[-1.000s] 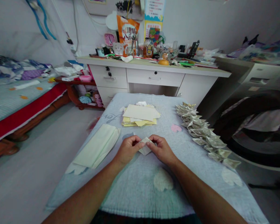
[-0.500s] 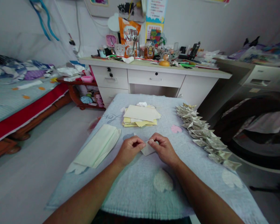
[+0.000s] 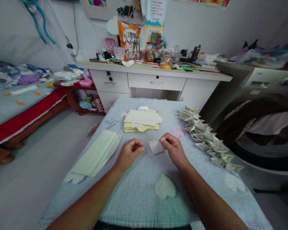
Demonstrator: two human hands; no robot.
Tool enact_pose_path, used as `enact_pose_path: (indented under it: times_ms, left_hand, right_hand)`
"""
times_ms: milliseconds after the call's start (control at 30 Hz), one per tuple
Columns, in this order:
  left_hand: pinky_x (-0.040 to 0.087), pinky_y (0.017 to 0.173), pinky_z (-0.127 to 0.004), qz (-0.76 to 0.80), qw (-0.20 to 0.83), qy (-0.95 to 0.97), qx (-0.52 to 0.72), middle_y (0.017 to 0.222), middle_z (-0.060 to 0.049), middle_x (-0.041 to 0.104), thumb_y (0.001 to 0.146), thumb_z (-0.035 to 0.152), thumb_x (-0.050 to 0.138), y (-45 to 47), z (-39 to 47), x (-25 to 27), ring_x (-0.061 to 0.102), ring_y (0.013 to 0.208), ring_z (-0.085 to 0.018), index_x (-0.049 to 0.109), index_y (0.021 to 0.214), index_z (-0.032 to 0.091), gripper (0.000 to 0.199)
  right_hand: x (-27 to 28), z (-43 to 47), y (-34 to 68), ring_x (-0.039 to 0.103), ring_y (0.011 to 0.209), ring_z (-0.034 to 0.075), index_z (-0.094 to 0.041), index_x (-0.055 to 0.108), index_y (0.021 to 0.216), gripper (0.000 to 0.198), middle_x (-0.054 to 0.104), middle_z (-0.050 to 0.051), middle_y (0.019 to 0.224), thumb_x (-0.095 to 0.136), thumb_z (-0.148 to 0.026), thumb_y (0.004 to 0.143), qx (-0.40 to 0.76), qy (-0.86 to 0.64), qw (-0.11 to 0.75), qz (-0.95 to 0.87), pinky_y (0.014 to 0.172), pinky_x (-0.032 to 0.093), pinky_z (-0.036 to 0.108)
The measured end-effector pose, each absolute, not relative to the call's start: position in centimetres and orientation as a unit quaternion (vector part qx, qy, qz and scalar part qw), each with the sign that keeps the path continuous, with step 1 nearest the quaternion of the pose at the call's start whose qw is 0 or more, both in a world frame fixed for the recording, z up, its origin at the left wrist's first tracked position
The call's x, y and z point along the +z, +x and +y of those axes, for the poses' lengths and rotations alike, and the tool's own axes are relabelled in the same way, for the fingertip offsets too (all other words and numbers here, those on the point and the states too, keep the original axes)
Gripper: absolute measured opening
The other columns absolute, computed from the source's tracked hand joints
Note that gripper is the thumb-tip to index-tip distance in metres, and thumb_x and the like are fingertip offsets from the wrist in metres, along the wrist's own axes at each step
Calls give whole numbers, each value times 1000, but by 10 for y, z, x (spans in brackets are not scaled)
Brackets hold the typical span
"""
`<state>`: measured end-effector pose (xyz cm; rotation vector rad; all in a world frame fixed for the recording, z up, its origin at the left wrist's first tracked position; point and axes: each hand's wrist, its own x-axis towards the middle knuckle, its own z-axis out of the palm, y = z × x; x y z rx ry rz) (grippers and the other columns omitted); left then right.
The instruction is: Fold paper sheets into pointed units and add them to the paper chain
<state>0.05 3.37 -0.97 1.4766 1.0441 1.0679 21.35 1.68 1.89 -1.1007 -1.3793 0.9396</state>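
Observation:
My right hand (image 3: 174,148) pinches the upper right edge of a small pale piece of paper (image 3: 156,147) between thumb and fingers, above the cloth. The paper's top edge looks uneven. To the left, my left hand (image 3: 131,152) is apart from the paper, its thumb and forefinger pressed together; whether a tiny bit is between them I cannot make out. A stack of cream and yellow paper sheets (image 3: 142,117) lies beyond the hands. Left of my left hand is a bundle of pale green paper (image 3: 96,155). Rows of folded paper pieces with pointed ends (image 3: 201,132) stand on the right.
A light blue patterned cloth (image 3: 136,195) covers the table under my hands. Behind it stands a white desk (image 3: 144,80) crowded with jars, a snack bag and a pink clock. A bed (image 3: 19,102) is at left, a washing machine (image 3: 261,92) at right.
My hands have come apart. The left let go of the small paper and drew slightly left; the right keeps it, now turned flatter and more visible. The whole view shifted slightly.

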Motion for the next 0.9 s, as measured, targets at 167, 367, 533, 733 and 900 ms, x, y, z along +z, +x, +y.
enact_pose_path:
  times_ms: [167, 367, 533, 733, 900]
  left_hand:
    - [39, 62, -22, 407, 469, 672, 404, 74, 0, 58, 76, 36, 68, 7, 29, -3, 51, 67, -12, 67, 86, 15, 23]
    - [35, 59, -22, 408, 409, 709, 404, 62, 2, 48, 81, 35, 63, 5, 29, 1, 46, 61, -11, 60, 62, 15, 27]
    - [40, 62, -23, 397, 451, 695, 394, 72, -1, 60, 77, 36, 66, 10, 27, -1, 53, 66, -13, 67, 80, 15, 21]
    - [38, 60, -23, 417, 438, 703, 373, 63, 0, 58, 81, 39, 61, 13, 26, 2, 51, 63, -13, 67, 71, 14, 27]
    - [32, 55, -21, 426, 405, 726, 358, 55, 3, 47, 82, 42, 59, 12, 26, 2, 44, 57, -10, 61, 61, 14, 36]
  right_hand:
    - [21, 11, 198, 50, 70, 14, -18, 62, 74, 27, 55, 0, 72, 59, -42, 87, 383, -443, 501, -637, 66, 40, 26]
    - [18, 10, 193, 50, 74, 14, -19, 60, 88, 23, 55, 0, 78, 63, -41, 83, 392, -434, 478, -656, 70, 41, 25]
    - [18, 12, 193, 50, 70, 13, -18, 61, 75, 27, 52, 0, 73, 58, -41, 87, 382, -426, 449, -687, 69, 39, 25]
    - [17, 13, 192, 52, 72, 14, -18, 61, 75, 26, 54, 0, 73, 58, -40, 88, 374, -409, 451, -700, 71, 41, 26]
    - [21, 14, 197, 51, 72, 14, -18, 60, 74, 24, 53, 0, 73, 59, -38, 88, 370, -416, 460, -692, 70, 40, 26]
